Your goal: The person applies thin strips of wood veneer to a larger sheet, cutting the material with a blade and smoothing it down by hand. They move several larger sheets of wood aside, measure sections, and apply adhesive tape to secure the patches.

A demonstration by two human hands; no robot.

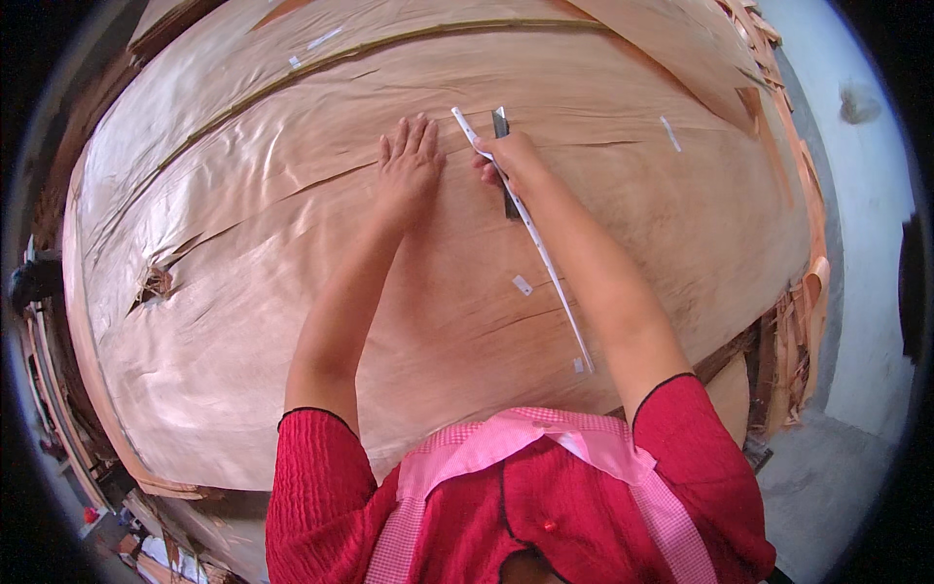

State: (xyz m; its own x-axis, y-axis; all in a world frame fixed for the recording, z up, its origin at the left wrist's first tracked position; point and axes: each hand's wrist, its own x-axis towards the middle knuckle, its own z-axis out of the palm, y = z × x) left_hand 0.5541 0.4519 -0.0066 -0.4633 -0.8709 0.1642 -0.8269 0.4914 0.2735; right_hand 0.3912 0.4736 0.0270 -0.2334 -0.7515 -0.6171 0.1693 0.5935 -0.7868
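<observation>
A broad sheet of thin wood veneer (pixel 438 321) lies before me, wavy and glossy toward its left side. My left hand (pixel 412 164) presses flat on it, fingers spread, at a long split (pixel 332 179). In my right hand (pixel 514 164) are a dark utility knife (pixel 501 125), its metal tip pointing away from me, and a long strip of white perforated tape (pixel 546 255). The strip runs from beyond the thumb back along my right forearm. Short white tape pieces (pixel 522 285) lie on the veneer. Near the left edge is a ragged hole (pixel 155 283).
A raised, curling veneer edge (pixel 678 80) lies at the far right. Torn veneer strips (pixel 813 292) hang along the right side, beside a pale wall (pixel 868 197). Wood scraps (pixel 168 551) are at lower left. A ridge-like veneer edge (pixel 306 69) crosses the far part.
</observation>
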